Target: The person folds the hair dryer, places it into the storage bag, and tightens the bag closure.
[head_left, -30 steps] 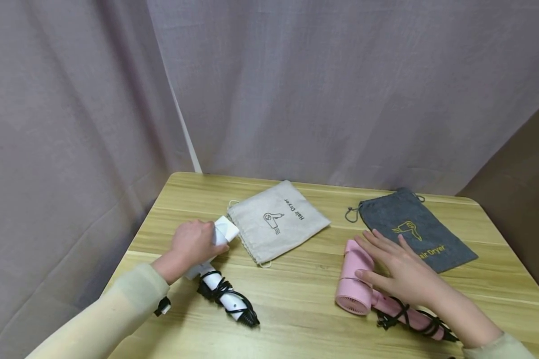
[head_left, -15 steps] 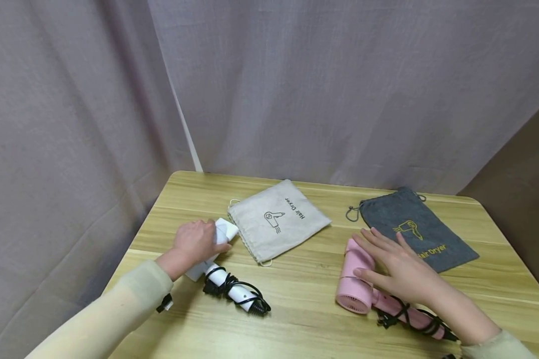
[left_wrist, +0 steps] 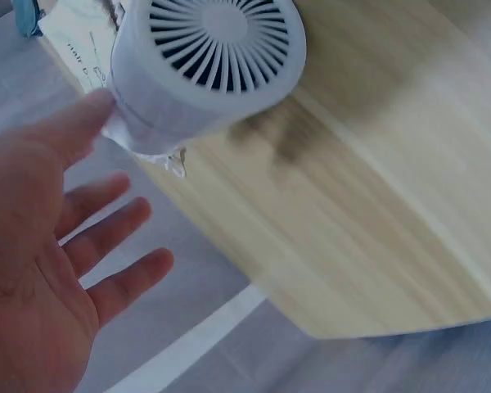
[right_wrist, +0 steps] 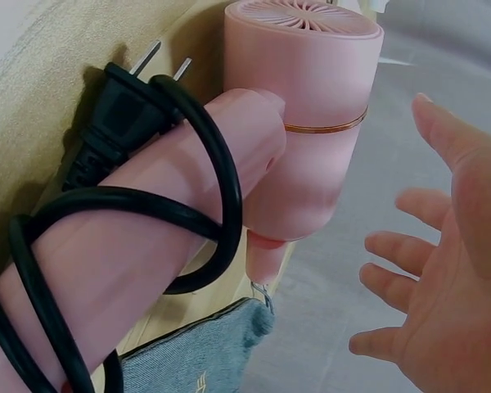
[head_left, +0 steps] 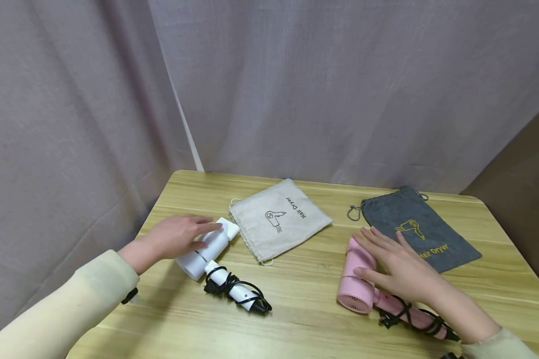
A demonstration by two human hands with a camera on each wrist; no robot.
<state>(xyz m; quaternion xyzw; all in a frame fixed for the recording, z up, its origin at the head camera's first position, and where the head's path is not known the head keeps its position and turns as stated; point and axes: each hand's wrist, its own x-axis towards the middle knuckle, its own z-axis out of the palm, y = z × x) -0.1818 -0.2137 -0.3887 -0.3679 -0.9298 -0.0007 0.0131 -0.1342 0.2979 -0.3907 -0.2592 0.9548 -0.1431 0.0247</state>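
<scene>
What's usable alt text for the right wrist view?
A pink hair dryer fills the left and middle, a black power cord looped around its handle, the two-prong plug beside it. To its right in the picture, across a visible gap, is a person's right hand, fingers spread. A blue-gray drawstring pouch shows partly at the bottom.

Greyish curtain (head_left: 305,89) behind wooden table (head_left: 301,304)

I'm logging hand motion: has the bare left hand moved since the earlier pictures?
Yes, the left hand has shifted leftward, away from the flat beige fabric drawstring pouch.
</scene>
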